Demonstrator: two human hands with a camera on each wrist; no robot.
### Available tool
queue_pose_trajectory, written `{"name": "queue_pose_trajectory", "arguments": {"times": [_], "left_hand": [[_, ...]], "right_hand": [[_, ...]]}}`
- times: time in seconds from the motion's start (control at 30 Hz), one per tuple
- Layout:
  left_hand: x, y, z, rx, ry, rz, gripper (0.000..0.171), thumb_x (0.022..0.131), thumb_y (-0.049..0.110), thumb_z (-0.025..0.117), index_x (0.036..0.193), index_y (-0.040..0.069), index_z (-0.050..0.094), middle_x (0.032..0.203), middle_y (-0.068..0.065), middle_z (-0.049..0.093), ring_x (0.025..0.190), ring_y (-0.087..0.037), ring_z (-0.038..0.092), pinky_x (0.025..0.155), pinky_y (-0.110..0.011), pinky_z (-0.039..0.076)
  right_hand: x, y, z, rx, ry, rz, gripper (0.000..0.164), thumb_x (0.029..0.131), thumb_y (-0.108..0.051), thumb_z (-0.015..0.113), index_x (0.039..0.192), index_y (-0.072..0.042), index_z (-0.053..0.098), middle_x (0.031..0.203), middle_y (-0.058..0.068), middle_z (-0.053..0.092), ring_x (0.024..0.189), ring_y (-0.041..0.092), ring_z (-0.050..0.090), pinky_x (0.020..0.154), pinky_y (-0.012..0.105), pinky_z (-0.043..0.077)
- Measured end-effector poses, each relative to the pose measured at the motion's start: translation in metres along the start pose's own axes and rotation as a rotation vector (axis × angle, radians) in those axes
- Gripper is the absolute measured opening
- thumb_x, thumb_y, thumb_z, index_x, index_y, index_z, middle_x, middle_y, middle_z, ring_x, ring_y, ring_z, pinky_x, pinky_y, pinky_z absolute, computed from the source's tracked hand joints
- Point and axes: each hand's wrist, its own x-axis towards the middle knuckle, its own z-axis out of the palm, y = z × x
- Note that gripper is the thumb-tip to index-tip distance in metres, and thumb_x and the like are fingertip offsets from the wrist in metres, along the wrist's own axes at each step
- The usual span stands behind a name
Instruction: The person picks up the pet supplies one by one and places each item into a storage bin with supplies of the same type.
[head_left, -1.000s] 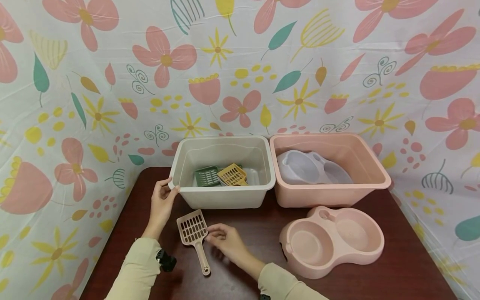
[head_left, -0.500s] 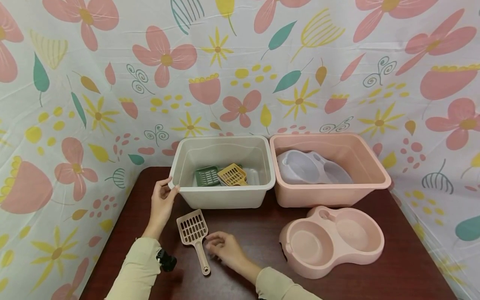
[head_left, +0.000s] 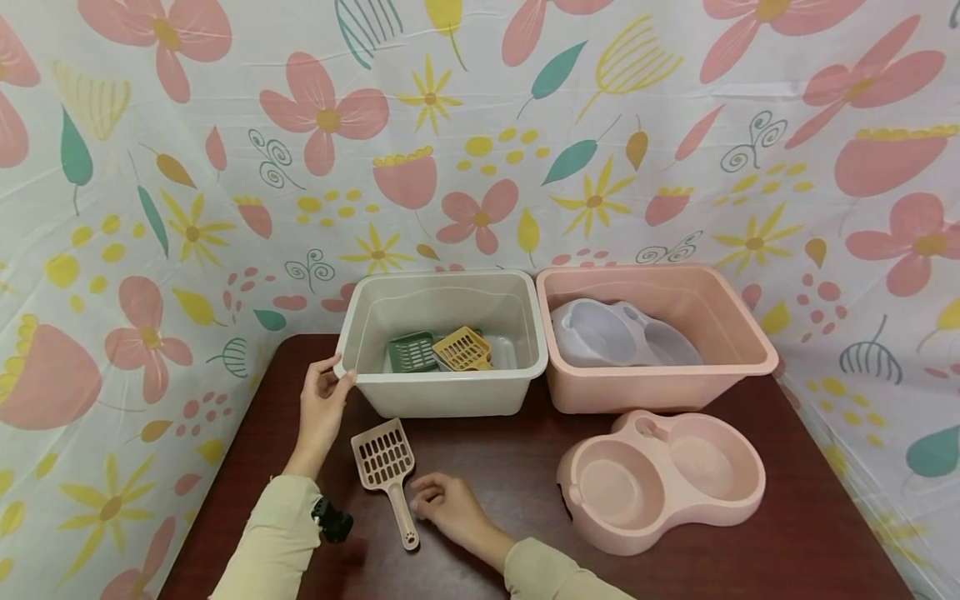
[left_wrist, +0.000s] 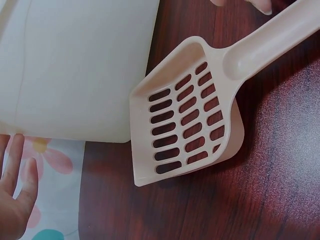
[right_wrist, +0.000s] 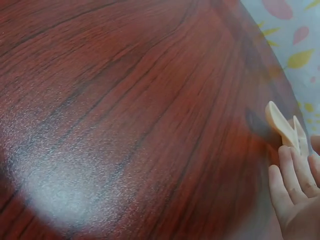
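Right hand [head_left: 452, 510] had eased down alongside pink scoop [head_left: 387, 482], nearer handle [head_left: 403, 517], fingers [head_left: 433, 480] loosely curled, holding nothing. So scoop lay free on bench [head_left: 487, 454], before grey tub [head_left: 450, 396], whose corner left hand [head_left: 321, 412] pinched.

No text is legible; a paw-print sign [head_left: 410, 538] stands on the handle [head_left: 402, 513] of the beige slotted plastic scoop [head_left: 389, 483].

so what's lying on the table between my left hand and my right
The beige scoop lies between your left hand, which grips the white bin, and your right hand; the head view shows it.
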Motion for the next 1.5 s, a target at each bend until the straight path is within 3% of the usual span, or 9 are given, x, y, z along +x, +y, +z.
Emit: {"name": "queue_pose_trajectory", "arguments": {"times": [0.23, 0.4, 0.6, 0.73, 0.87, 1.13, 1.33, 1.5], "left_hand": [[-0.013, 0.027, 0.002, 0.022, 0.000, 0.005, 0.043, 0.102, 0.012, 0.056, 0.141, -0.001, 0.044, 0.123, -0.022, 0.054, 0.092, -0.003, 0.054, 0.076, -0.018, 0.045], [-0.016, 0.030, 0.001, 0.023, 0.004, 0.010, 0.042, 0.102, 0.012, 0.055, 0.140, -0.002, 0.044, 0.122, -0.022, 0.054, 0.093, -0.003, 0.054, 0.076, -0.018, 0.044], [-0.016, 0.029, 0.001, 0.020, 0.000, 0.010, 0.042, 0.102, 0.013, 0.055, 0.140, -0.001, 0.043, 0.123, -0.021, 0.053, 0.093, -0.004, 0.053, 0.076, -0.019, 0.044], [-0.015, 0.029, 0.001, 0.018, 0.011, 0.006, 0.042, 0.102, 0.012, 0.056, 0.140, -0.001, 0.044, 0.121, -0.020, 0.054, 0.092, -0.003, 0.054, 0.078, -0.024, 0.046], [-0.011, 0.024, 0.001, 0.014, 0.010, 0.002, 0.043, 0.101, 0.012, 0.056, 0.141, -0.001, 0.044, 0.121, -0.020, 0.054, 0.092, -0.003, 0.054, 0.077, -0.027, 0.046], [0.003, -0.007, -0.001, -0.010, 0.019, 0.009, 0.043, 0.101, 0.019, 0.059, 0.141, 0.009, 0.047, 0.122, -0.016, 0.055, 0.095, -0.005, 0.055, 0.075, -0.021, 0.045], [0.005, -0.011, 0.001, -0.007, 0.030, 0.039, 0.041, 0.101, 0.022, 0.060, 0.138, 0.009, 0.049, 0.119, -0.016, 0.055, 0.094, -0.007, 0.056, 0.075, -0.022, 0.045], [0.004, -0.010, 0.001, -0.006, 0.024, 0.021, 0.042, 0.101, 0.022, 0.059, 0.139, 0.009, 0.048, 0.121, -0.016, 0.055, 0.096, -0.007, 0.055, 0.074, -0.020, 0.044]], "right_hand": [[0.002, 0.007, 0.004, -0.012, -0.033, 0.030, 0.021, 0.086, 0.005, 0.068, 0.107, 0.007, 0.066, 0.084, 0.008, 0.069, 0.067, 0.011, 0.061, 0.058, 0.020, 0.047], [0.003, 0.010, 0.008, -0.040, -0.029, 0.025, 0.021, 0.087, 0.001, 0.070, 0.106, 0.006, 0.066, 0.082, 0.004, 0.067, 0.064, 0.007, 0.059, 0.057, 0.020, 0.048], [0.001, 0.009, 0.012, -0.032, -0.036, 0.025, 0.023, 0.086, 0.003, 0.071, 0.108, 0.008, 0.065, 0.082, 0.008, 0.067, 0.062, 0.010, 0.059, 0.054, 0.021, 0.048], [0.002, 0.006, 0.015, -0.019, -0.048, 0.068, 0.027, 0.087, 0.000, 0.072, 0.111, 0.007, 0.064, 0.084, 0.007, 0.067, 0.066, 0.012, 0.061, 0.056, 0.025, 0.052], [0.004, 0.004, 0.018, -0.033, -0.051, 0.102, 0.030, 0.087, -0.002, 0.073, 0.114, 0.007, 0.063, 0.083, 0.005, 0.066, 0.068, 0.012, 0.062, 0.059, 0.027, 0.053], [0.010, 0.004, 0.021, -0.070, -0.049, 0.099, 0.033, 0.086, -0.003, 0.073, 0.116, 0.006, 0.063, 0.080, 0.005, 0.066, 0.063, 0.013, 0.060, 0.055, 0.026, 0.050], [0.012, 0.004, 0.020, -0.063, -0.067, 0.120, 0.039, 0.082, 0.002, 0.076, 0.118, 0.005, 0.062, 0.077, 0.004, 0.063, 0.060, 0.012, 0.056, 0.054, 0.025, 0.046], [0.013, 0.002, 0.020, -0.097, -0.085, 0.145, 0.044, 0.082, 0.000, 0.079, 0.123, 0.003, 0.061, 0.077, 0.002, 0.063, 0.062, 0.012, 0.056, 0.056, 0.026, 0.046]]}}
